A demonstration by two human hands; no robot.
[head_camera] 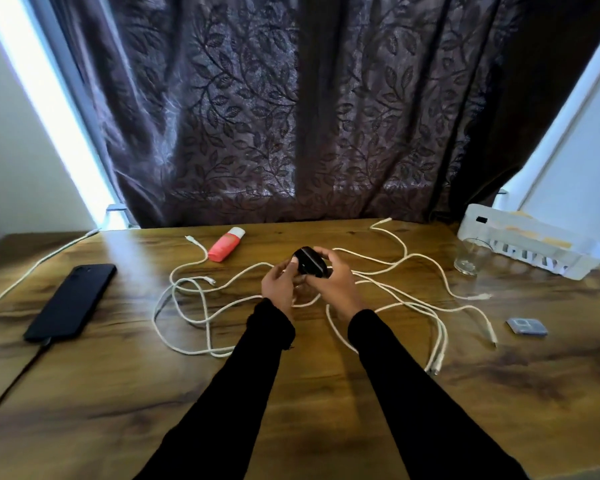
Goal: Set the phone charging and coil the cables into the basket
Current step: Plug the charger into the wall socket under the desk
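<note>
Two arms in black sleeves [413, 393] reach out from the bottom edge over a big wooden table [326, 427] with dark, swirly grain. Behind the table hangs a wide, dark purple curtain [291, 109] with a leaf pattern, and pale walls show on both sides. Long white cables [194, 341] lie loose and tangled across the middle of the table, looping from left to right. One more white cable [32, 271] runs off the far left edge. A white plastic basket [534, 247] with holes in its side sits at the far right corner, well apart from the cables. A flat black phone [70, 301] lies on the left. Its long side points from the near left up toward the far right, and a dark cord is plugged into its near end. A clear glass [470, 256] stands just beside the basket. A red tube with a white cap [226, 244] lies near the far edge. The left hand [279, 285] and the right hand [329, 282] are above the cables, and both curl their fingers around a small black rounded thing [310, 261]. I cannot tell what it is. A small gray square thing [527, 326] lies flat on the right.
</note>
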